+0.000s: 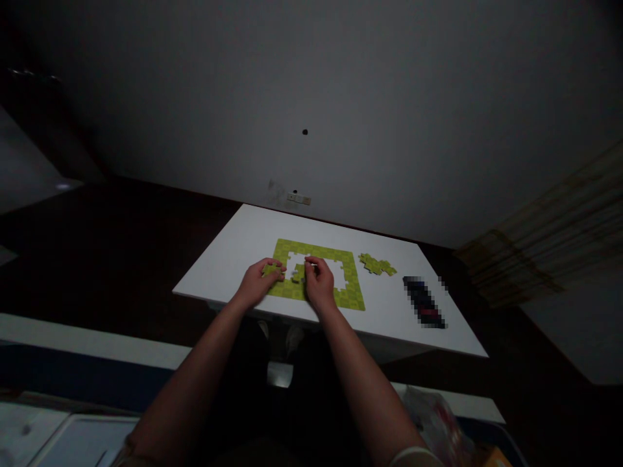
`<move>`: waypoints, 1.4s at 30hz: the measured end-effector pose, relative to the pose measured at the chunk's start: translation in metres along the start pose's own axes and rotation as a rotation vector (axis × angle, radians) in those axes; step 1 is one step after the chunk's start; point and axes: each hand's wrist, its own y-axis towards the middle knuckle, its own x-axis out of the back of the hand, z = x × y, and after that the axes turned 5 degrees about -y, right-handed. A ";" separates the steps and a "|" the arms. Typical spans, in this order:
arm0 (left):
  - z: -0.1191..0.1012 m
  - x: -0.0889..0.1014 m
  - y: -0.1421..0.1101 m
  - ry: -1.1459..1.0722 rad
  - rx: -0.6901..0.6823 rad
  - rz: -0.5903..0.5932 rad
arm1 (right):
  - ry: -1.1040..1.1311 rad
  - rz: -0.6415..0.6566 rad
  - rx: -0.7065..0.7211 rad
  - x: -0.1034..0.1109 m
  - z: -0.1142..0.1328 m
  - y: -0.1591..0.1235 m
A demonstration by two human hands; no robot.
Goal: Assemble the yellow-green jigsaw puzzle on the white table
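Observation:
A green jigsaw puzzle [357, 292] lies on the white table, its border joined around a white gap in the middle. My right hand [320, 285] is over the lower part of that gap, fingers closed in a pinch. A small green puzzle piece [296, 275] shows at its fingertips, with a dark shadow under its edge; the hand partly covers it. At the puzzle's left border, my left hand [257, 283] rests with thumb and fingers apart, touching the border. Loose green puzzle pieces [377, 264] are heaped to the right of the puzzle.
On the right of the white table [214, 259] lies a dark, pixelated object [424, 303]. A pale wall [370, 162] with a socket strip [298, 198] stands behind the table. A clear plastic bag [433, 418] is at the lower right, near my right forearm.

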 end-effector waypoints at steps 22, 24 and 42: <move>-0.001 0.001 0.001 0.165 -0.081 -0.146 | -0.191 0.195 0.297 0.006 0.022 -0.013; 0.000 0.001 0.002 0.162 -0.095 -0.162 | -0.283 0.269 0.341 0.005 0.022 -0.015; 0.002 -0.002 0.003 0.186 -0.088 -0.132 | -0.376 0.332 0.339 0.019 0.009 -0.019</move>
